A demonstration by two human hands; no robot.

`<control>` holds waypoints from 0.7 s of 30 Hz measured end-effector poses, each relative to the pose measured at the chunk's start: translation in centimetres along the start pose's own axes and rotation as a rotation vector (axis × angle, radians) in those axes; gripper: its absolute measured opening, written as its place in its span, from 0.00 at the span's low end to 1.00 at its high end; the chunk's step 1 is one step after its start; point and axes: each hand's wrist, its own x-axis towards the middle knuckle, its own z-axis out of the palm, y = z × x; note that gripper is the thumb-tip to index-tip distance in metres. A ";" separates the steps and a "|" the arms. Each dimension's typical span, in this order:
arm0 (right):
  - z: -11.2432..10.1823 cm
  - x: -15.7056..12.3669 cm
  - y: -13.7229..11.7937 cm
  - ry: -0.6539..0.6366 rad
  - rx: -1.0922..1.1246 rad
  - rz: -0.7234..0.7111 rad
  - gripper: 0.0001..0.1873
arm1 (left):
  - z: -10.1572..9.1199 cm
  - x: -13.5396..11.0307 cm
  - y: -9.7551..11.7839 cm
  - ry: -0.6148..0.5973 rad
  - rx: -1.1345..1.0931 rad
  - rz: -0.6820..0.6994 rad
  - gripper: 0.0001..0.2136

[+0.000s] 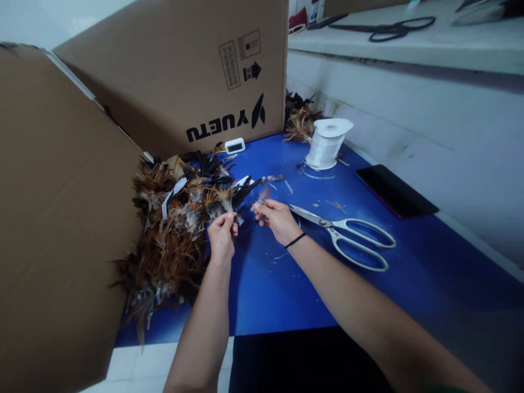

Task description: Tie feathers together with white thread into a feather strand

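My left hand (pixel 222 234) pinches the base of a small bunch of feathers (pixel 224 201), whose brown and dark tips fan out above the fingers. A short gap away, my right hand (pixel 278 219) is closed on a small wispy feather tuft (pixel 261 201) held between thumb and fingertips. A large pile of brown and black feathers (pixel 166 251) spreads over the table just left of my left hand. Silver scissors (pixel 323 222) lie partly open to the right of my right hand, blades pointing toward it.
On the blue table (pixel 270 295) stand a white ribbon spool (pixel 326 144), a phone (pixel 396 191) and a small white digital device (pixel 234 146). Cardboard boxes (pixel 172 65) wall off the back and left. Black scissors (pixel 403 27) lie on a white ledge (pixel 470 46). More feathers (pixel 302 121) sit behind the spool.
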 end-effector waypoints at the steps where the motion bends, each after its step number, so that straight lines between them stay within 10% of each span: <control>1: -0.1 0.1 -0.1 -0.001 0.019 -0.001 0.13 | 0.0 0.0 0.0 0.000 0.001 -0.003 0.13; 21: 1.1 -1.1 -0.3 -0.014 -0.092 -0.126 0.10 | 0.0 -0.5 -0.6 -0.002 0.437 0.392 0.11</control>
